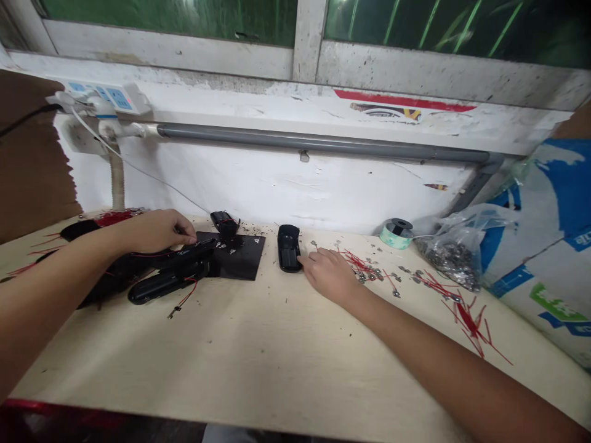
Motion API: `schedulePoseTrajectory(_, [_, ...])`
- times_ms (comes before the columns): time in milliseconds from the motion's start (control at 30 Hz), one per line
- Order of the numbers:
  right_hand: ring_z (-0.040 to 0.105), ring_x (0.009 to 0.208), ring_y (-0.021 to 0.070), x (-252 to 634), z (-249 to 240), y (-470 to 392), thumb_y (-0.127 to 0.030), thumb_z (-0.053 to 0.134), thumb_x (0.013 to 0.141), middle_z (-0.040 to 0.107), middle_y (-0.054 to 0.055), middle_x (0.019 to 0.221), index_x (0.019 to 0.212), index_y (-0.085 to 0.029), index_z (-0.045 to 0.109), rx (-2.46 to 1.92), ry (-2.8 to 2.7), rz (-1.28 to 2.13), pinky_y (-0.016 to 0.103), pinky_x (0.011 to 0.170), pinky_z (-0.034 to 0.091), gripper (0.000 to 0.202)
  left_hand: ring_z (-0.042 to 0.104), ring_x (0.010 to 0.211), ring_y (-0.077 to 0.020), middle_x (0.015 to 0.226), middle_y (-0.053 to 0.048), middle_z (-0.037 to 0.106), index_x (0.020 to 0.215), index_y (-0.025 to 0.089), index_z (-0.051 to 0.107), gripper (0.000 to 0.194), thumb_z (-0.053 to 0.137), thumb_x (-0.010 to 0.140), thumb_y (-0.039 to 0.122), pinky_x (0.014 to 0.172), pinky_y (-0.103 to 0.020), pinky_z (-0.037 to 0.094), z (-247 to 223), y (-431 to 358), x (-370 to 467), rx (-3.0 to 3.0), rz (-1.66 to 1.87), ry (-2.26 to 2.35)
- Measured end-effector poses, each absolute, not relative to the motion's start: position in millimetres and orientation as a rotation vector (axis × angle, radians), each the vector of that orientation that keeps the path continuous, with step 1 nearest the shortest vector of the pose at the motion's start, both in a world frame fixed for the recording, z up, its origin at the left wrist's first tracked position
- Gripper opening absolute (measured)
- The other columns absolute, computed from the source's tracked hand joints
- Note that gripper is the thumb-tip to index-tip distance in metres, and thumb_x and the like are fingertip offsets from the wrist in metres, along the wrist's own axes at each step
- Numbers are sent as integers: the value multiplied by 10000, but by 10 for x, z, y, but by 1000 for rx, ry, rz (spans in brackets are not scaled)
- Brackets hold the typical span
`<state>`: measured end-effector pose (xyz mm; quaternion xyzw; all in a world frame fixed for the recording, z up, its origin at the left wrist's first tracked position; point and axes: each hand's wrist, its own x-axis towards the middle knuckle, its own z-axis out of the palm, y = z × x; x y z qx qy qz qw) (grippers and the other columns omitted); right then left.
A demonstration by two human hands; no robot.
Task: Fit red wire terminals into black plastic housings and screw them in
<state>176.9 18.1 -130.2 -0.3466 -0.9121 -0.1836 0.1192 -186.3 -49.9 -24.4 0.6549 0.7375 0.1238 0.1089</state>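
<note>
A small black plastic housing [289, 249] lies on the table in front of me, its hollow side facing up. My right hand [329, 275] is at its lower right edge, fingers curled, with a fingertip against it. Over on the left, my left hand [168, 231] has its fingertips pinched together just above a pile of black housings [161, 286]; whatever is between them is too small to make out. From one of these housings, thin red and black wires end in a small metal contact [174, 312]. Another wired black housing [225, 223] stands behind a dark flat sheet [240, 261].
Red wires [357, 264] and small metal tabs [396, 293] are scattered right of my right hand. Beyond them are a tape roll [396, 234], a clear bag of metal parts [455, 261] and a blue-and-white sack [549, 246]. A power strip [108, 97] is on the wall.
</note>
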Motion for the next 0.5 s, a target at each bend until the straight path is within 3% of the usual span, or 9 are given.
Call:
schedulePoseTrajectory(67, [555,891,209,1771,-1310,183,-141,487,954,649,65,889,1083,-206,688,-1028,-2658,-509,318,703,325,247,589,752,-181,787,-1,713,845,183,724,245,543,834,348,871,-315,453,-226,-495,-1877,1982,299,2190])
schedulePoseTrajectory(133, [557,898,211,1773,-1319,186,-151,485,959,653,64,898,1107,-208,683,-1037,-2653,-485,316,717,335,253,611,894,-209,980,-6,728,1039,206,708,309,633,764,326,936,-345,446,-232,-489,-1935,1975,255,2132])
schedulePoseTrajectory(233, [563,913,216,1777,-1325,187,-152,474,968,657,62,911,1140,-206,674,-1041,-2656,-482,322,738,352,270,607,1047,-257,1197,-38,684,1245,226,629,645,762,614,234,1013,-416,416,-322,-469,-2032,1924,141,2062])
schedulePoseTrajectory(333, [566,925,220,1782,-1326,178,-162,470,977,662,63,922,1197,-209,657,-1040,-2657,-485,331,754,368,293,638,1018,-265,1152,-69,704,1244,200,626,637,771,627,260,979,-420,448,-435,-421,-2085,1860,209,2008])
schedulePoseTrajectory(500, [572,944,220,1797,-1345,165,-183,445,990,665,70,953,1393,-222,527,-1032,-2603,-487,340,780,395,414,648,896,-241,1004,-48,741,1063,157,690,522,819,591,338,890,-358,492,-340,-362,-2055,1849,366,1991])
